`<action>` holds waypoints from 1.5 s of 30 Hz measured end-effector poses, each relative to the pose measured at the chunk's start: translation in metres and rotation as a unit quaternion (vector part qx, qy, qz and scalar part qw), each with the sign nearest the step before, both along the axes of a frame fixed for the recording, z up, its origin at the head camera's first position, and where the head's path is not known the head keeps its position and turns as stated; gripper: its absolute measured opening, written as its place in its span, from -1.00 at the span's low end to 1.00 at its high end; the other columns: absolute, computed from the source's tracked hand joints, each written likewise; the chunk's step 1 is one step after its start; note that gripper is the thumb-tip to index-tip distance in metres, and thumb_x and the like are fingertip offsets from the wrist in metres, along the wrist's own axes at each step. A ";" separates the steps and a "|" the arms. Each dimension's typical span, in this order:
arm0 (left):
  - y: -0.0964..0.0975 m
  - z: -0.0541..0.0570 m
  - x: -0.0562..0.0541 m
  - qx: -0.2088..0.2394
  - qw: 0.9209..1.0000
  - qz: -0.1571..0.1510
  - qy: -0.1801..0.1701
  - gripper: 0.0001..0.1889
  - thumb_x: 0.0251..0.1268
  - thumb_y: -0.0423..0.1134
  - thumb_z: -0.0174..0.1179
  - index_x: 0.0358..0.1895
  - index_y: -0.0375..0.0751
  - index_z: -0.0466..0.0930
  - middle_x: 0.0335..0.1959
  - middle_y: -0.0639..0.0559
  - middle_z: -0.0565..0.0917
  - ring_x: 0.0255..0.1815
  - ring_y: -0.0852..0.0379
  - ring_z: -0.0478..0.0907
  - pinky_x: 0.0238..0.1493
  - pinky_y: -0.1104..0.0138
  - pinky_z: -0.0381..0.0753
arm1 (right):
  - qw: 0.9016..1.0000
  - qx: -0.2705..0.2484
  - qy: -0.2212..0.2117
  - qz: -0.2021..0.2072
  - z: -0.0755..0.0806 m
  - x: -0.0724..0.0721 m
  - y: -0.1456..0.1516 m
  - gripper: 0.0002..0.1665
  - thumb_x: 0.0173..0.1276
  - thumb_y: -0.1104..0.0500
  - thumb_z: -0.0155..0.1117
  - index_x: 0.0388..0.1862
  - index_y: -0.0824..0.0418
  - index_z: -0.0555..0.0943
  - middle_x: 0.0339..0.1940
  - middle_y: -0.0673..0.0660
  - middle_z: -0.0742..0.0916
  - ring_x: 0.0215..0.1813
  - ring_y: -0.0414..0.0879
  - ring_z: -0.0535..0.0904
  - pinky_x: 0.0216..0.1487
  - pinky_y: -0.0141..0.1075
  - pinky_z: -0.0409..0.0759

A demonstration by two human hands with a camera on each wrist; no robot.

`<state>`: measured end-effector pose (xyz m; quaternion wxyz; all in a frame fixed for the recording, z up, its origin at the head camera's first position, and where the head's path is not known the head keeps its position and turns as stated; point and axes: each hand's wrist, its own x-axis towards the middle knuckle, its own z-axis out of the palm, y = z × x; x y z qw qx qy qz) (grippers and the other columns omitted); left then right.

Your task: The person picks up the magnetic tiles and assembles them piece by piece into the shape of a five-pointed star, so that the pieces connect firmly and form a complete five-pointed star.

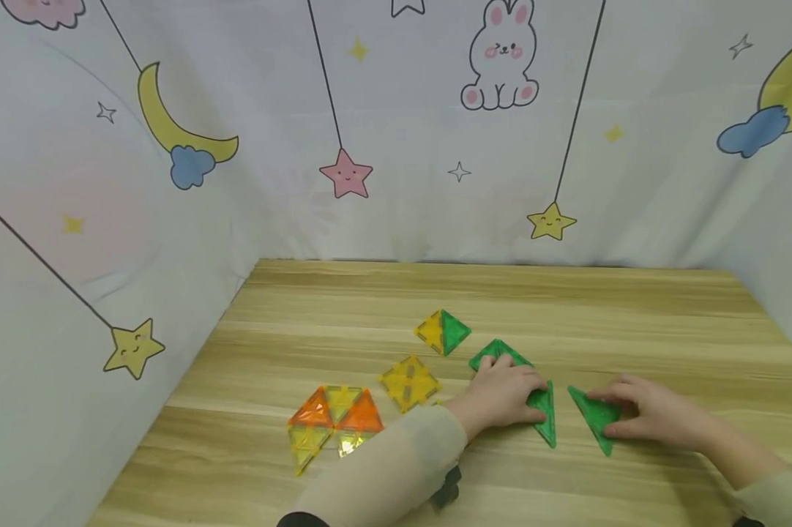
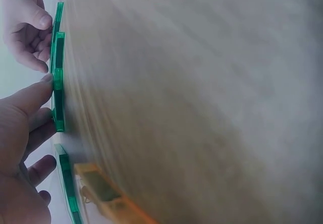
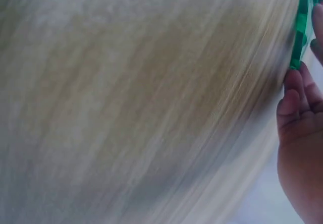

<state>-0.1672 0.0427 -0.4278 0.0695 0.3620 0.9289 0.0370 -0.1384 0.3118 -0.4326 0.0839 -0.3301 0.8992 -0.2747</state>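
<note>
Translucent green triangular magnetic tiles lie on the wooden table right of centre. My left hand [image 1: 506, 391] has its thumb and forefinger on the edges of a long green triangle tile [image 1: 550, 421], while its other fingers reach onto the joined green tiles [image 1: 487, 354] behind. To the right, my right hand [image 1: 653, 411] holds a separate green triangle tile [image 1: 594, 416] by its outer side, thumb near and fingers far. A narrow gap lies between these two tiles. In the left wrist view the thumb touches a green tile edge [image 2: 59, 103]. The left palm side is hidden in the head view.
A yellow-and-green diamond [image 1: 443, 332] lies farther back. Left of my hand are a yellow square [image 1: 409, 383] and a joined group of orange and yellow triangles [image 1: 334, 424], partly covered by my left sleeve [image 1: 389, 468]. A dark object [image 1: 447, 489] shows beside that sleeve.
</note>
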 end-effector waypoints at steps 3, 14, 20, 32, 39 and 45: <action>0.000 0.000 0.000 0.000 1.000 0.000 0.002 -0.50 0.12 0.32 0.12 0.16 0.38 0.47 0.17 0.47 0.43 0.06 0.24 0.28 -0.07 0.26 0.15 | 1.000 0.005 0.004 -0.003 0.000 0.001 -0.003 -0.42 0.16 -0.03 0.38 0.09 0.25 0.56 -0.14 -0.03 0.54 -0.27 -0.36 0.37 -0.37 -0.41 0.41; 0.005 -0.002 0.002 0.002 1.000 0.005 0.001 -0.50 0.12 0.33 0.11 0.16 0.38 0.47 0.15 0.49 0.43 0.03 0.25 0.27 -0.08 0.26 0.16 | 0.998 0.022 0.042 -0.041 -0.003 0.007 -0.027 -0.39 0.12 -0.14 0.38 0.06 0.18 0.54 -0.15 0.01 0.55 -0.18 -0.23 0.49 -0.29 -0.34 0.50; 0.006 -0.002 0.004 -0.001 1.000 0.002 0.011 -0.49 0.12 0.34 0.10 0.16 0.37 0.47 0.14 0.48 0.44 0.04 0.25 0.27 -0.08 0.26 0.17 | 0.995 -0.003 0.086 -0.047 -0.009 0.010 -0.040 -0.43 0.08 -0.09 0.44 -0.03 0.19 0.53 -0.34 -0.09 0.47 -0.34 -0.34 0.36 -0.41 -0.40 0.40; 0.008 0.003 0.003 -0.007 1.000 -0.009 0.007 -0.41 0.05 0.40 0.11 0.18 0.36 0.45 0.15 0.47 0.42 0.05 0.25 0.26 -0.06 0.27 0.17 | 0.996 0.006 0.077 -0.054 -0.006 0.012 -0.037 -0.40 0.08 -0.13 0.43 0.01 0.16 0.51 -0.31 -0.09 0.48 -0.29 -0.33 0.37 -0.38 -0.38 0.42; 0.010 0.002 0.005 -0.008 1.000 0.007 0.010 -0.43 0.08 0.39 0.09 0.20 0.39 0.43 0.17 0.48 0.41 0.07 0.25 0.27 -0.08 0.27 0.17 | 0.996 0.007 0.069 -0.050 -0.006 0.008 -0.035 -0.35 0.06 -0.15 0.43 0.04 0.14 0.49 -0.26 -0.07 0.46 -0.24 -0.30 0.38 -0.31 -0.34 0.44; 0.002 0.003 0.004 0.012 1.000 -0.005 0.013 -0.46 0.15 0.36 0.05 0.22 0.38 0.43 0.20 0.44 0.40 0.08 0.24 0.27 -0.10 0.29 0.17 | 0.994 0.025 0.073 -0.077 -0.007 0.010 -0.044 -0.24 0.04 -0.25 0.40 0.14 0.11 0.48 -0.09 0.04 0.44 -0.18 -0.19 0.41 -0.26 -0.28 0.48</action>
